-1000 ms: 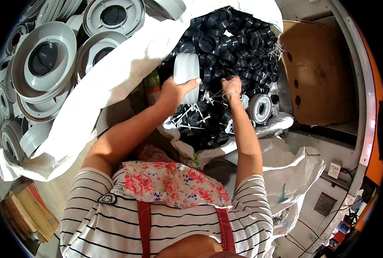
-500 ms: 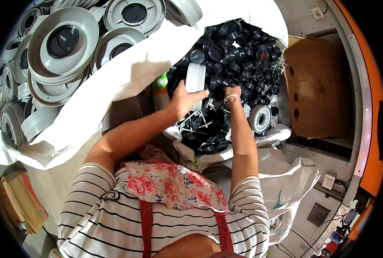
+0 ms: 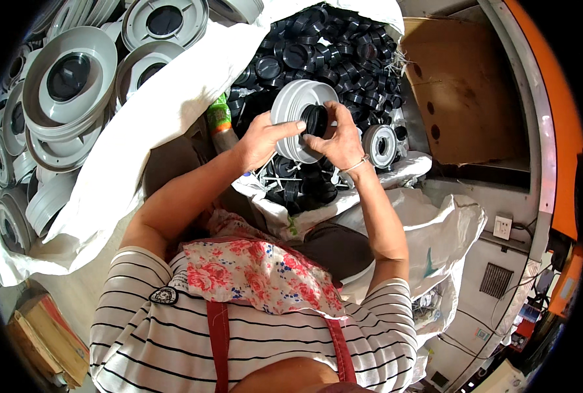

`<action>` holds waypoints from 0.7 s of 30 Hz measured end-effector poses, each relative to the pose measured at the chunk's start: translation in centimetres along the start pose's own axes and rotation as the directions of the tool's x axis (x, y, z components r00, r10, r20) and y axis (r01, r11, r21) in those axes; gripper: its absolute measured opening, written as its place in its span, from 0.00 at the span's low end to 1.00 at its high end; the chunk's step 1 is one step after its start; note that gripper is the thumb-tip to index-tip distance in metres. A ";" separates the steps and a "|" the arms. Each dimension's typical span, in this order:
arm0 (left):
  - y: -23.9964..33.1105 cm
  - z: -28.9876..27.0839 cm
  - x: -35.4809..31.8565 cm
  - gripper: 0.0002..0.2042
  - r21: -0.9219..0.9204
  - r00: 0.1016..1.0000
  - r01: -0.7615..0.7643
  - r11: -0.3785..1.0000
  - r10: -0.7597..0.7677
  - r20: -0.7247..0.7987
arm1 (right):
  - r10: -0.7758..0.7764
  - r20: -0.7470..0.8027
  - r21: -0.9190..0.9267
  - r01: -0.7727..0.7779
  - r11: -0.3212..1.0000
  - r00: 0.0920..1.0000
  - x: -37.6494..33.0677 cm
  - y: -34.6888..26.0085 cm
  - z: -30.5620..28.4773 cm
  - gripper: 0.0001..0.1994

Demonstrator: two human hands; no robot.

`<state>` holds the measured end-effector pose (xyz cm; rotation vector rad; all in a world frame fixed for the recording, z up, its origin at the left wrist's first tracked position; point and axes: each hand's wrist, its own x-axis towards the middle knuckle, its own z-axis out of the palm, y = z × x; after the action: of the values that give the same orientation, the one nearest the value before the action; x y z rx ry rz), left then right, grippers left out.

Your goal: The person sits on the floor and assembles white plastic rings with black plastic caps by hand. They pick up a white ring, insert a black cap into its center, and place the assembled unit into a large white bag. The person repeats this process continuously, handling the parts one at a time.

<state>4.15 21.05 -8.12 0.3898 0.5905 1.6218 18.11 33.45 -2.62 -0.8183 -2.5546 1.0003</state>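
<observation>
My left hand (image 3: 265, 139) grips the rim of a round grey-white plastic lid (image 3: 290, 98), its thumb lying across the lid's face. At the lid's centre my right hand (image 3: 338, 139) pinches a black threaded cap (image 3: 315, 120) between thumb and fingers. The cap sits at the lid's middle opening; how far it is seated I cannot tell. Both hands are above a white sack (image 3: 396, 14) full of loose black caps (image 3: 344, 72). A smaller grey ring-shaped part (image 3: 380, 145) lies among the caps, right of my right hand.
On the left, a large white sack (image 3: 173, 111) holds many grey lids (image 3: 69, 75) with black centres. A brown cardboard box (image 3: 465, 92) stands to the right, by an orange frame (image 3: 553, 118). Another white sack (image 3: 429, 229) lies at the lower right, below a wall socket (image 3: 502, 227).
My right hand has come up out of the caps with a black cap and brought it to the lid. The lid has turned from edge-on to show its face.
</observation>
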 end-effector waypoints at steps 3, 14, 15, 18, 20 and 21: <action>0.3 0.8 -0.9 0.15 0.074 0.999 0.036 0.997 -0.036 -0.001 | -0.076 0.078 -0.221 0.091 0.971 0.994 -1.3 -2.3 -1.7 0.36; -0.2 1.2 -3.3 0.19 0.112 0.982 0.175 0.978 -0.181 0.045 | -0.337 0.210 -0.344 0.392 0.853 0.918 -5.2 -2.9 -2.3 0.36; -0.2 1.4 -3.4 0.19 0.124 0.980 0.186 0.975 -0.193 0.047 | -0.253 0.145 -0.283 0.285 0.916 0.957 -5.4 -2.7 -1.9 0.35; -0.5 2.9 -4.3 0.21 0.313 0.999 0.025 0.949 -0.036 0.030 | 0.044 -0.023 0.090 -0.041 0.995 0.999 -5.5 -3.0 -0.4 0.27; 0.7 4.9 -5.4 0.24 0.600 0.995 -0.094 0.795 0.085 0.042 | 0.443 0.267 0.601 -0.507 0.618 0.856 -5.3 -1.1 0.6 0.34; 1.4 5.7 -5.7 0.25 0.712 0.989 -0.133 0.689 0.140 0.049 | 0.438 0.550 0.699 -0.679 0.224 0.711 -5.1 0.0 0.7 0.39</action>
<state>6.99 16.22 -2.23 1.0276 1.2342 1.4747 21.89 30.02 -3.41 -1.3214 -1.3075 2.4798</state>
